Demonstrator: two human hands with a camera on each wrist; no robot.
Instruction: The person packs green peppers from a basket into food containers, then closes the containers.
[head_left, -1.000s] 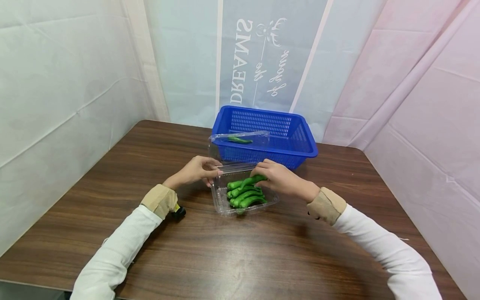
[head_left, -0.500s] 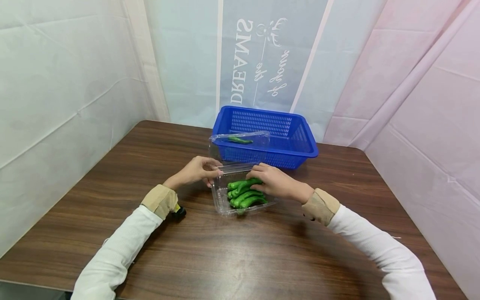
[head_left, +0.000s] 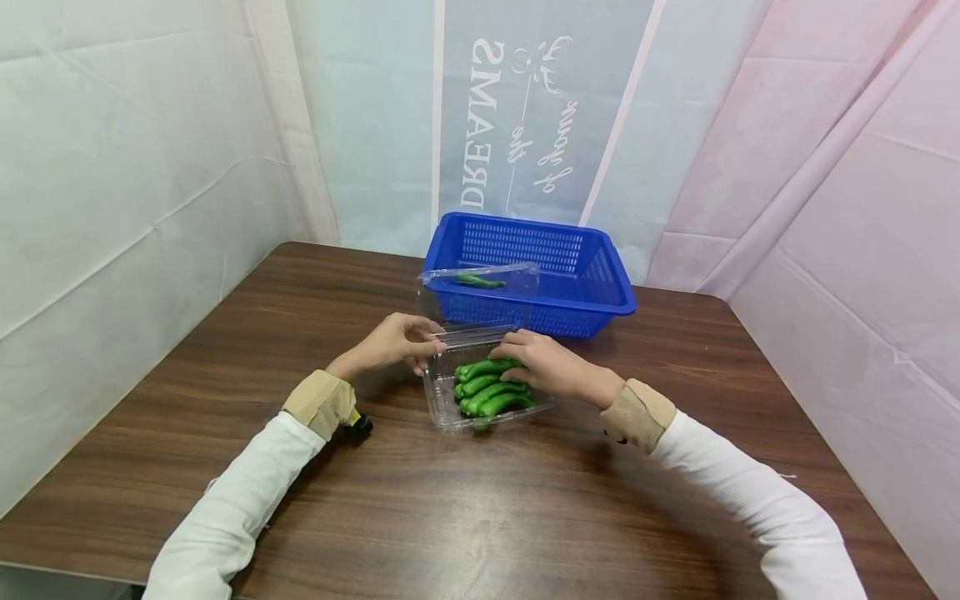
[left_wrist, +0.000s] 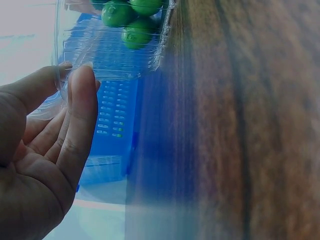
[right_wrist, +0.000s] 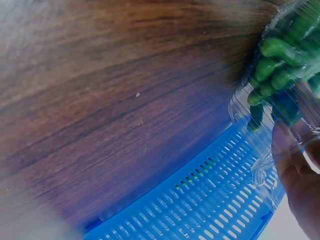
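A clear plastic clamshell container (head_left: 442,410) rests on the table with its lid (head_left: 480,310) raised behind it. Several long green chili peppers (head_left: 491,398) lie side by side in its base. My left hand (head_left: 397,340) pinches the container's left rim near the hinge; in the left wrist view the rim passes between thumb and fingers. Reaching in from the right, my right hand (head_left: 551,364) holds the far end of the topmost pepper (head_left: 483,367), which lies on the others. The right fingertips are partly hidden in the right wrist view (right_wrist: 295,165).
Just behind the container stands a blue perforated basket (head_left: 622,302). One green pepper (head_left: 480,281) lies in it, seen through the lid. The brown wood table (head_left: 480,517) runs to light cloth walls on the left, right and back.
My right hand has moved slightly left and lowered the pepper it holds onto the others in the container. My left hand stays on the rim.
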